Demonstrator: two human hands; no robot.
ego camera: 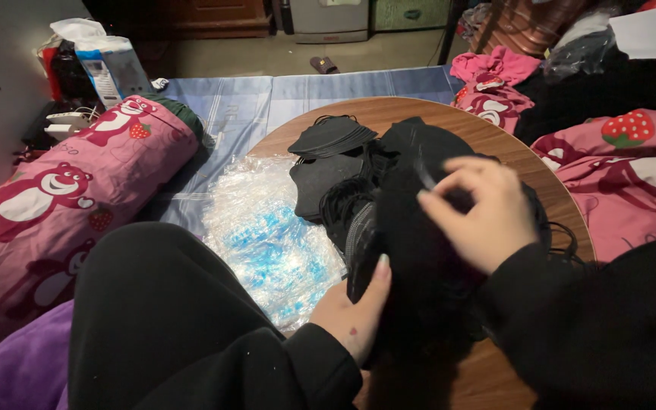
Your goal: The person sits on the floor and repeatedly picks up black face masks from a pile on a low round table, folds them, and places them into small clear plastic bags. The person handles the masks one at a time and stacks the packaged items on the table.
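Observation:
My left hand (pixel 354 307) grips the near edge of a thick stack of black face masks (pixel 411 243) lying on a round wooden table (pixel 495 140). Above the stack, my right hand (pixel 480 209) pinches a thin black ear loop or mask edge between thumb and forefinger. A second fanned pile of black masks (pixel 332 137) rests at the table's far left, with flat masks (pixel 320 182) below it. Loose black ear loops trail around the piles. Both sleeves are black.
A heap of clear plastic wrappers with blue print (pixel 271 235) lies left of the table. A pink bear-print bolster (pixel 62 205) lies at left, pink bedding (pixel 616 167) at right. My black-trousered knee (pixel 161 304) rises in front. A blue sheet (pixel 267 102) covers the floor beyond.

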